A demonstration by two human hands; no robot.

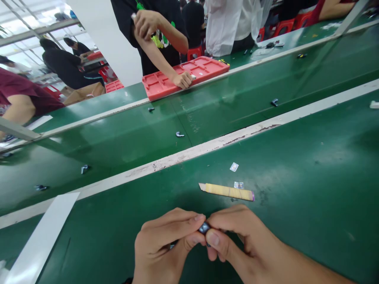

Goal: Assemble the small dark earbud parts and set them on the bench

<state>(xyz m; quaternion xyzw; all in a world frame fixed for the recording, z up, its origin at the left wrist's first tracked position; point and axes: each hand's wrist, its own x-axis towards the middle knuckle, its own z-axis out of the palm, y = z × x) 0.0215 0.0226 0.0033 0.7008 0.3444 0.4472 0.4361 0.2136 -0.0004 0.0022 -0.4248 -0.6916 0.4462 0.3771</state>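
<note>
My left hand (166, 244) and my right hand (237, 240) meet low in the view over the green table (296, 189). Both pinch one small dark part (204, 228) between thumbs and fingertips; most of it is hidden by the fingers. Just beyond my hands lies a tan flat stick (227, 191) with a purple tip. Two tiny white stickers (233, 167) (238, 185) lie near it.
A green conveyor belt (207, 114) runs across beyond a white strip, carrying several small dark parts (179, 134). On the far side a person rests a hand on a red tray (189, 75). Other people sit further back. A white strip (44, 236) lies at the lower left.
</note>
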